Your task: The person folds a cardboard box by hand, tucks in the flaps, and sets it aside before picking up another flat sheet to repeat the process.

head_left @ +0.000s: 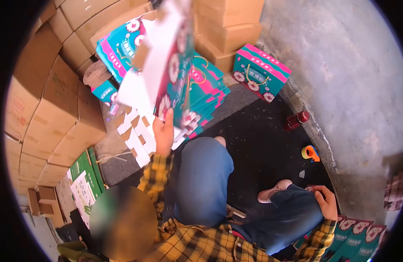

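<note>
My left hand point(163, 136) is closed on the lower edge of a teal gift carton point(180, 83) with pink bands and flower prints. The carton stands raised and partly unfolded, its white inner flaps facing left, and it is a little blurred. Below and behind it lies a stack of flat teal cartons point(206, 94) with yellow cord handles. White cut flaps point(140, 136) spread out beside my left wrist. On my bent right knee rests my right hand point(324, 203), its fingers loosely extended and nothing visible in it.
A finished teal gift box point(262, 72) stands by the concrete wall. Near it are a dark red bottle point(296, 120) and an orange-and-blue tape dispenser point(310, 153). Brown cardboard boxes point(57, 105) pile up on the left. More teal boxes point(356, 240) stand at lower right.
</note>
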